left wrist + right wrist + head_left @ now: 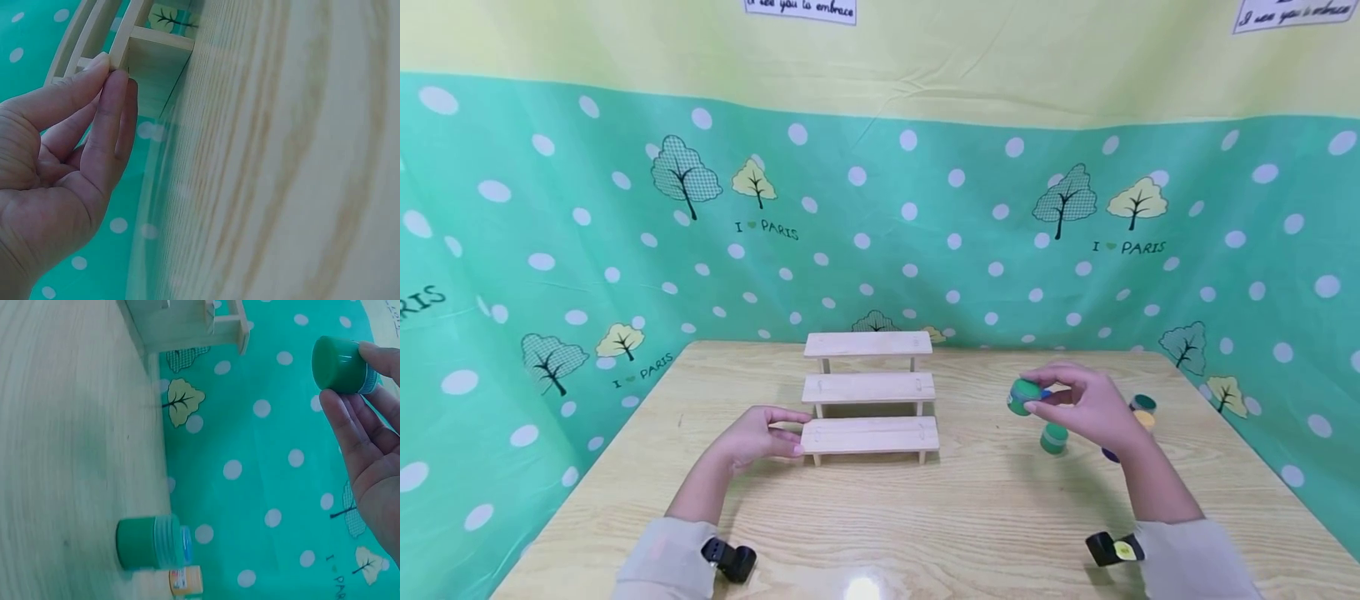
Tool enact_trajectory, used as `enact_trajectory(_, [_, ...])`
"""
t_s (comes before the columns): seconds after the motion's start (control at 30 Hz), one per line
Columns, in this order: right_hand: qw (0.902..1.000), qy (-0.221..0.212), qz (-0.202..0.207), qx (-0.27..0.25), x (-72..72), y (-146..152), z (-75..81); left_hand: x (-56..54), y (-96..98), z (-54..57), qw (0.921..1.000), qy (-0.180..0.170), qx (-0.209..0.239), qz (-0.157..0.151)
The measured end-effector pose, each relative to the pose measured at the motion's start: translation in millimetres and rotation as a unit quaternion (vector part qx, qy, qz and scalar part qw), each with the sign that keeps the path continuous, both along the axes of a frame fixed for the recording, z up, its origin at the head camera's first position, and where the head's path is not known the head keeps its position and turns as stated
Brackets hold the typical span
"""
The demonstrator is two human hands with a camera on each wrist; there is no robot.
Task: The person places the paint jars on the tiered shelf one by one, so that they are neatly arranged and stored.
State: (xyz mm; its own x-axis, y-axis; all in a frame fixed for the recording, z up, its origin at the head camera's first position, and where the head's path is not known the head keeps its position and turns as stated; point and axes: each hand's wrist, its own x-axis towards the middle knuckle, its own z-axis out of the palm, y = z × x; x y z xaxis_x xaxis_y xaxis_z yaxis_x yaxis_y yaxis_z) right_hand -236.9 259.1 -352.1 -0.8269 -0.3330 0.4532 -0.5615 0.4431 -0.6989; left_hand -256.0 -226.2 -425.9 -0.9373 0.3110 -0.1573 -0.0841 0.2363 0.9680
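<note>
A three-tier wooden step stand (pixel 870 434) stands on the table. At its left side my left hand (pixel 769 435) pinches the end of the lowest board; in the left wrist view the thumb and fingertips meet at the board's corner (pixel 119 57). Raised over the table to the right of the stand, my right hand (pixel 1086 402) grips a small green paint jar (pixel 1022 397) between thumb and fingers. That jar (pixel 339 365) is tilted on its side in the right wrist view. Below it, another green jar (pixel 1054 438) sits on the table.
Partly behind the right hand and forearm are a dark green jar (pixel 1143 404), a yellow-orange jar (pixel 1145 421) and a dark purple one (pixel 1110 455). A bit of blue (pixel 1047 393) shows between the right fingers. A dotted green curtain (pixel 955 283) hangs behind the wooden table (pixel 925 525).
</note>
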Motion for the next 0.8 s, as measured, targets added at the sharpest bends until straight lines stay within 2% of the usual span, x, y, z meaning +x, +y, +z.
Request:
enact_trajectory(0.23, [0.9997,-0.011,0.023,0.003,-6.9,-12.8,5.6,0.3,0.5,2.8,0.9999,0.001,0.002,-0.011])
enact_trajectory(0.53, [0.9978,0.000,0.066,-0.009,-18.2,-41.8,14.2,2.8,-0.7,3.3,1.0000,-0.004,-0.004,-0.008])
enact_trajectory(0.8, [0.9960,-0.018,0.086,-0.016,-24.6,-65.1,20.7,0.0,-1.9,1.3,0.9999,-0.002,-0.010,-0.004])
